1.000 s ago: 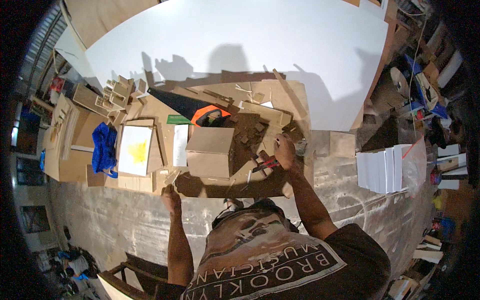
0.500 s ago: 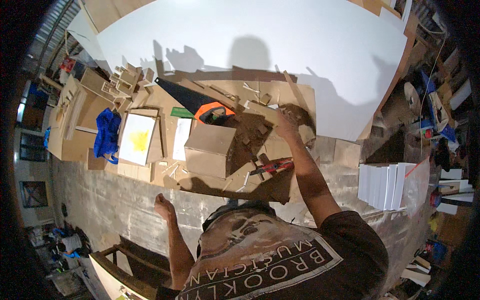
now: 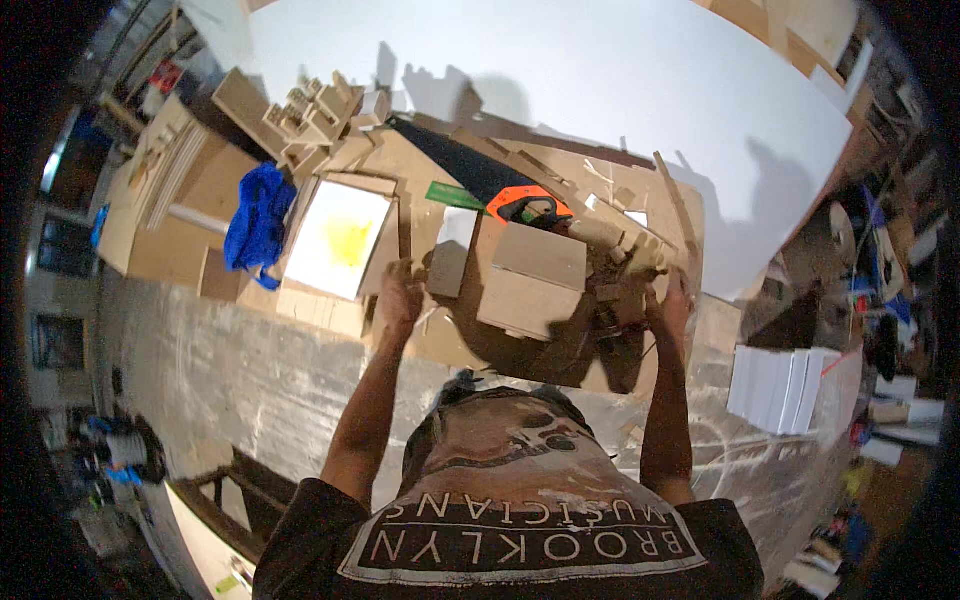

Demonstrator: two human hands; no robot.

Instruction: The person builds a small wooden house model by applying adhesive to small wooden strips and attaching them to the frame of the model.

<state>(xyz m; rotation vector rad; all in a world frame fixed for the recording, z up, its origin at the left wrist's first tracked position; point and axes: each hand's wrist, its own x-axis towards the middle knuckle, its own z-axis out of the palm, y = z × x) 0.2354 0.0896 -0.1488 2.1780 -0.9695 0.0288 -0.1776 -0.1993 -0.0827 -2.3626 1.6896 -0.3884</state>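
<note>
Nearest, the person's left hand [image 3: 400, 293] is left of the brown box [image 3: 532, 285], fingers bent, over the worktable [image 3: 545, 369]; whether it grips anything cannot be told. The right hand [image 3: 670, 300] is right of the box, thumb and fingers curved, close to the small wooden pieces [image 3: 642, 252]; blur and shadow leave it unclear whether one is held. Those pieces lie just right of the box, and the pale strip [image 3: 455, 250] lies just left of it, near the left hand. Since shadow falls around the box's right side, good handling there probably means taking hold of one piece at a time, gripping lightly, and leaning so light reaches the fingers. Farther left of the box, beyond the strip, is the yellow-stained white sheet [image 3: 342, 237]; a sleeve or wrist is best kept off it. Just behind the box lies the orange-handled saw [image 3: 530, 207], its blade angling away to the left, so reaches behind the box seem safest kept clear of the blade. Farthest behind the box spreads the big white panel [image 3: 620, 75].
</note>
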